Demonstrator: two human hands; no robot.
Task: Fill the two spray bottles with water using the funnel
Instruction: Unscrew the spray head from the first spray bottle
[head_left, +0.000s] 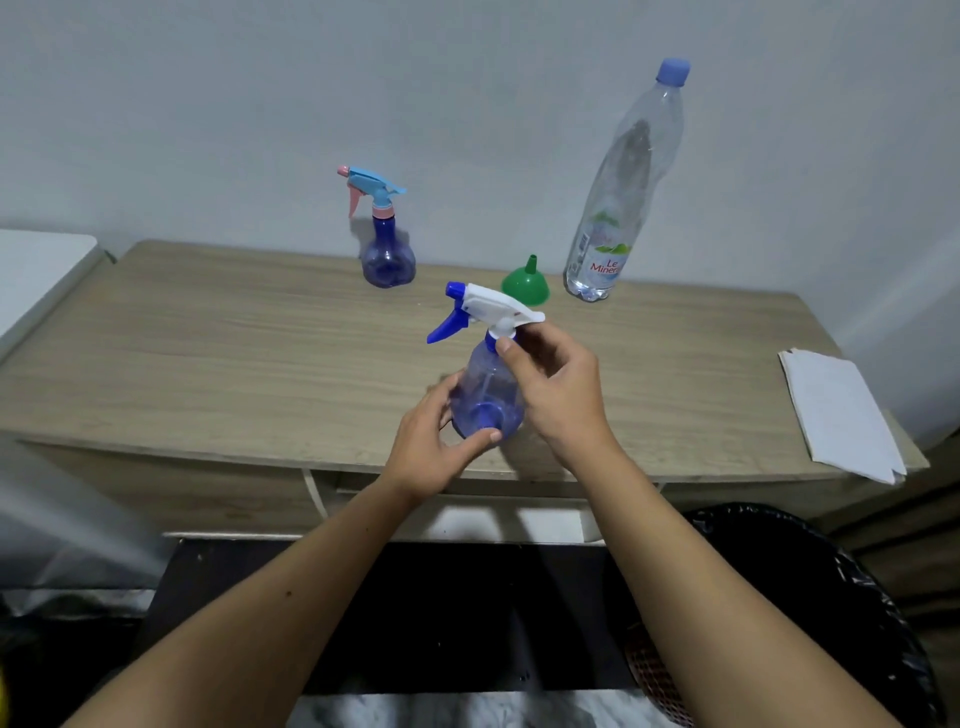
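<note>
Head view: both bare hands are on the near clear-blue plastic spray bottle with white trigger head and dark blue trigger (485, 384), which sits close to the front edge of the light wood-grain table (234, 353). Left hand (434, 447) cups the bottle's round base, thumb across the front, fingers wrapped round the far side. Right hand (556, 387) pinches the collar at the neck, just under the white head, thumb tip on the collar; other fingers curled behind it. Bottle upright, nozzle pointing left; looks empty.

Second spray bottle, blue translucent with light-blue head and pink trigger and collar (387, 244), stands upright farther back on the table, near the wall, well apart from the hands; head on.

Small green plastic funnel (525, 283) rests wide end down, spout up, just behind the near bottle's head. Beside it to the right stands a tall clear plastic water bottle with blue cap (621, 192), capped, with only a little water visible at the bottom.

Stack of white paper (841, 410) lies at the table's right edge.
</note>
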